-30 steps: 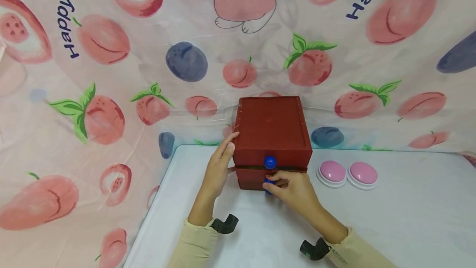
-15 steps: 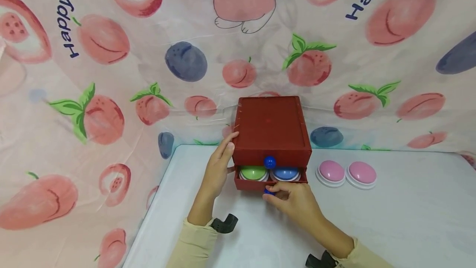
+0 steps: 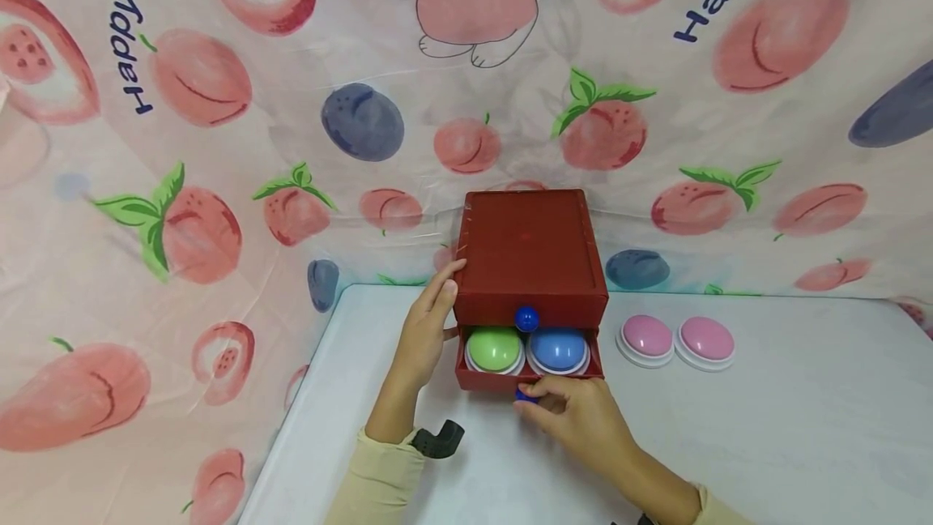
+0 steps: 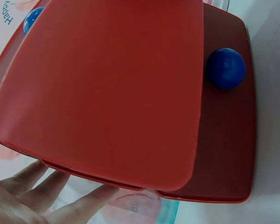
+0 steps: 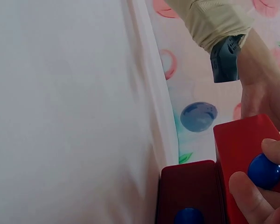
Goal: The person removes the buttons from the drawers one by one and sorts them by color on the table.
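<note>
A two-drawer red box (image 3: 532, 245) stands at the back of the white table in the head view. Its lower drawer (image 3: 477, 382) is pulled partway out. Inside sit a green domed push button (image 3: 494, 348) and a blue one (image 3: 558, 348), side by side on white bases. Thumb and fingertips of my right hand (image 3: 583, 420) pinch the blue round knob (image 5: 265, 171) on that drawer's front. My left hand (image 3: 421, 335) rests against the box's left side, its extended fingers (image 4: 86, 203) along the edge in the left wrist view. The upper drawer, with its own blue knob (image 3: 527, 319), is closed.
Two pink domed push buttons (image 3: 647, 335) on white bases stand right of the box. Behind it hangs a fruit-printed cloth (image 3: 466, 104). The white tabletop (image 3: 802, 411) stretches to the right and front. A black wrist-worn device (image 3: 439, 439) sits at the left cuff.
My right hand has drawn the lower drawer out toward me by its knob, bringing the green and blue push buttons into sight. My left hand has stayed at the box's side.
</note>
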Motion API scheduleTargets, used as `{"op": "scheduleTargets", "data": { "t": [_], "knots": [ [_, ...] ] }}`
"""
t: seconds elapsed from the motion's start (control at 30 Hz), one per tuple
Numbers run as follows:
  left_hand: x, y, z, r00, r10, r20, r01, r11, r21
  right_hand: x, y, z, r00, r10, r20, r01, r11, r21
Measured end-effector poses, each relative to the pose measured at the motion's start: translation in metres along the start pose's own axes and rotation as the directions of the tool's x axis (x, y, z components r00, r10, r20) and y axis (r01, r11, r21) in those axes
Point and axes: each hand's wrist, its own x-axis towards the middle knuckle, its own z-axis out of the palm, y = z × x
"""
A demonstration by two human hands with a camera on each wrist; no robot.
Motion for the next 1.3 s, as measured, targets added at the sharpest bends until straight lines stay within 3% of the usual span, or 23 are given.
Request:
{"op": "scheduleTargets", "data": {
  "t": [0.73,0.9,1.13,1.2,1.3],
  "knots": [
    [0.0,0.0,0.0,1.0,-0.003,-0.001,0.003,1.0,0.01,-0.016,-0.008,-0.001,0.998,0.042,0.036,-0.042,0.999,-0.011],
    [0.0,-0.001,0.0,1.0,-0.007,-0.004,0.007,1.0,0.011,-0.017,-0.008,-0.005,0.995,0.043,0.09,-0.042,0.999,-0.02],
    [0.001,-0.002,0.0,1.0,0.002,-0.003,-0.002,1.0,0.0,-0.016,-0.01,-0.027,0.962,0.023,0.271,-0.009,0.998,-0.055],
    [0.001,-0.002,0.0,1.0,0.004,-0.002,-0.004,1.0,-0.002,-0.018,-0.011,-0.032,0.961,-0.005,0.278,0.023,0.998,-0.063],
    [0.001,-0.002,0.0,1.0,0.006,0.001,-0.006,1.0,-0.002,-0.022,-0.012,-0.036,0.974,-0.12,0.194,0.13,0.991,-0.041]
  ]
}}
